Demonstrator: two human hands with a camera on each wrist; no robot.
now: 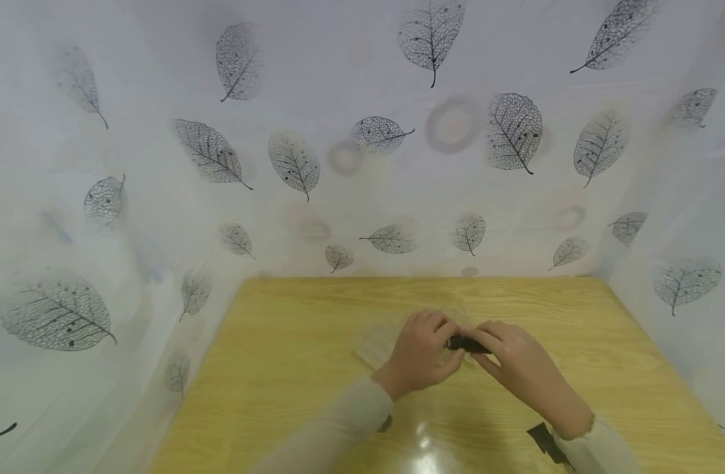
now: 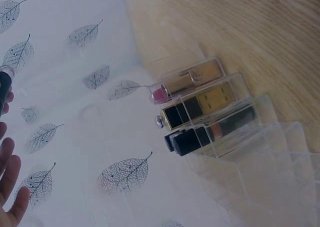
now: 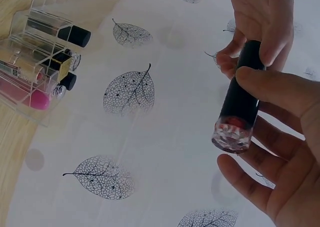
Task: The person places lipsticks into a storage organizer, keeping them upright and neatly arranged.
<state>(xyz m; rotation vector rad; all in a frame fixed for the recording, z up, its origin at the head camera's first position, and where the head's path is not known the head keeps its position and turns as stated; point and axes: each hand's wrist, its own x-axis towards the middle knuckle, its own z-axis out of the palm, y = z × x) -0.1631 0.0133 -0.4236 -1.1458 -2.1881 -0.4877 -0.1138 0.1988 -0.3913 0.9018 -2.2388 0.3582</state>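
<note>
In front of me both hands meet at a black lipstick tube (image 1: pixel 470 344) with a clear, faceted end. My right hand (image 1: pixel 519 368) grips its body, the thumb pressed along the side, as the right wrist view shows. At the tube's far end, the thumb and fingers of my left hand (image 3: pixel 262 29) pinch it. The lipstick is held in the air over the table. Just behind the hands stands a clear plastic lipstick organizer (image 2: pixel 240 97), partly covered by my left hand in the head view. Its slots hold a pink lipstick (image 3: pixel 40 99), a gold-and-black one (image 2: pixel 200 107) and a black-capped one (image 2: pixel 192 139).
A wooden table (image 1: pixel 279 408) lies beneath the hands. White sheeting (image 1: pixel 362 79) printed with grey leaves hangs around its back and sides. Several stepped, see-through compartments of the organizer show in the left wrist view. Dark straps (image 1: pixel 546 442) sit by the sleeves.
</note>
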